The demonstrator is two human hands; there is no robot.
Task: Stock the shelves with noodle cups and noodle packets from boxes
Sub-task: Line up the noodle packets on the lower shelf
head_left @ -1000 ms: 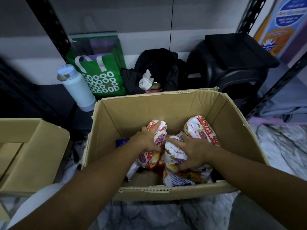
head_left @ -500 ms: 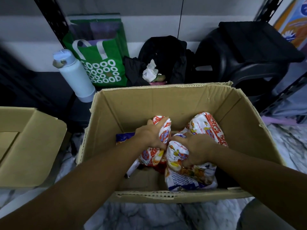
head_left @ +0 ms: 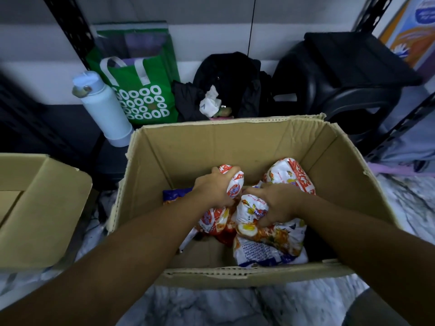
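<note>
An open cardboard box (head_left: 235,142) stands on the marbled floor in front of me. Both my hands reach down into it. My left hand (head_left: 213,188) grips a bunch of red-and-white noodle packets (head_left: 215,218) by their upper end. My right hand (head_left: 276,203) grips a second bunch of noodle packets (head_left: 268,243), with one more packet (head_left: 292,175) sticking up behind it. A blue packet (head_left: 175,192) lies partly hidden under my left forearm.
A second cardboard box (head_left: 44,208) stands at the left. Behind the box are a white bottle (head_left: 101,109), a green tote bag (head_left: 141,95), a black bag (head_left: 228,83) and a black stool (head_left: 341,85). Black shelf posts (head_left: 70,31) rise at both sides.
Both hands have closed tighter on the packet bunches and drawn them slightly up and together. The view has shifted a little.
</note>
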